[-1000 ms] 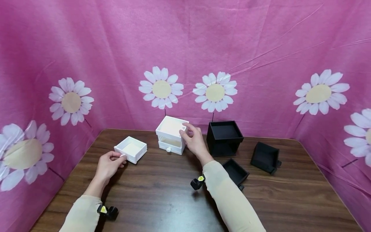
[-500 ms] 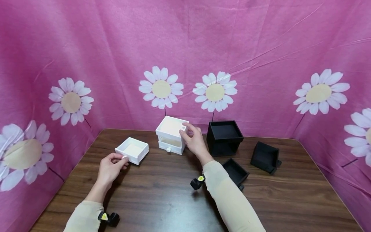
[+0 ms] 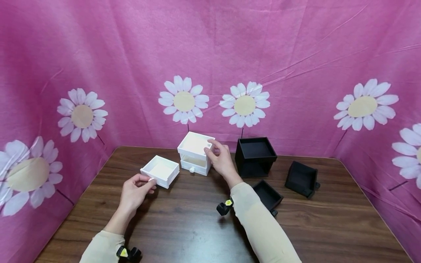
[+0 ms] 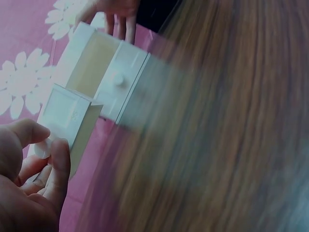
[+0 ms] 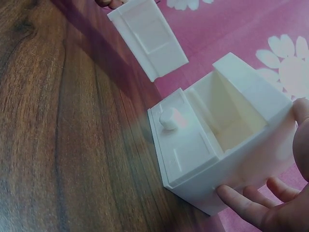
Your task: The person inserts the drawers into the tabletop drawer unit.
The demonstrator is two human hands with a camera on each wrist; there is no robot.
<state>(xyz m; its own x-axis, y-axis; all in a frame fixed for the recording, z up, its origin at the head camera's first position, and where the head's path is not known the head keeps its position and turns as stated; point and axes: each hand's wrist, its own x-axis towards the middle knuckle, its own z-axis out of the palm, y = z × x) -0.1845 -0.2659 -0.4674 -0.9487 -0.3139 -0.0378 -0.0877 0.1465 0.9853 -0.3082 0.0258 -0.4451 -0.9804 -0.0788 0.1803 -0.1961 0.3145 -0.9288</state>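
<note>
- Brown wood-grain tabletop (image 3: 184, 226) fills the lower frame; its far edge meets pink cloth (image 3: 131, 54), and its sides slant toward the lower corners.
- Left of centre, a narrow gap parts the white drawer (image 3: 159, 168) from the white box (image 3: 194, 143).
- The white drawer is shallow, open-topped and rectangular; I cannot tell whether its underside touches the tabletop.
- The left hand (image 3: 135, 191) has a narrow grip, pinching the drawer's small round knob (image 4: 42, 149).
- The right hand (image 3: 222, 159) holds the white box by its right side, grip spread over top and side.
- Smooth and upright, the white box has a rimmed top and a front opening above its lower drawer (image 5: 186, 137).
- Right of centre stands a black box (image 3: 245, 166); one black drawer (image 3: 268, 195) lies partly behind the right sleeve (image 3: 263, 226), another black drawer (image 3: 300, 179) farther right.
- White-petalled flowers (image 3: 184, 101) pattern the creased cloth.
</note>
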